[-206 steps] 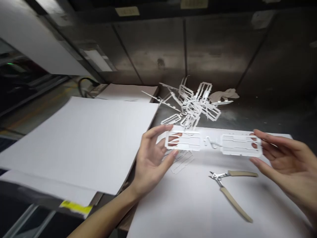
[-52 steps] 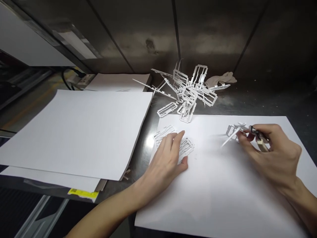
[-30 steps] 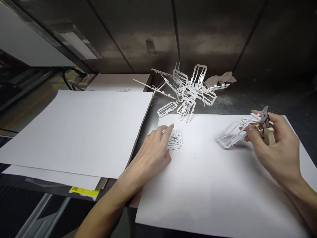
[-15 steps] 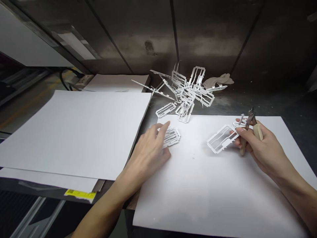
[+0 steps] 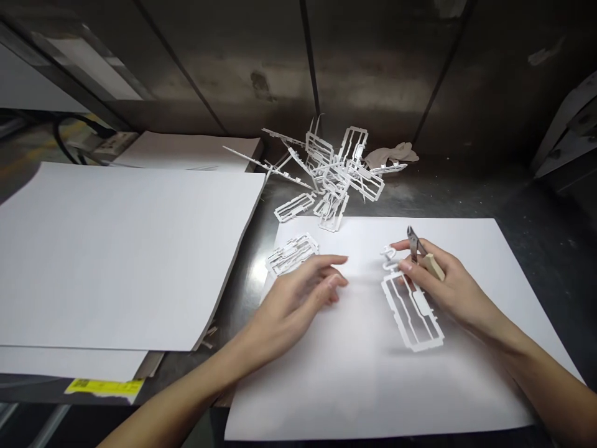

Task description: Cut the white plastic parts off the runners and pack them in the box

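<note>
Right hand (image 5: 441, 283), right of centre: grips white frame (image 5: 422, 303) plus cutters (image 5: 414, 246). Left hand (image 5: 296, 298), centre: half-curled, nothing seen held. Small stack (image 5: 291, 254), left of centre, looks done; white frame apparently unfinished, bent stem on.

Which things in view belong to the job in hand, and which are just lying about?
Job in hand: white frame and cutters, both in the right hand; stacked frames by the left hand; paper sheet beneath; probably the heap of white pieces.

Seemingly lying about: crumpled cloth, yellow label, large papers at left.
</note>
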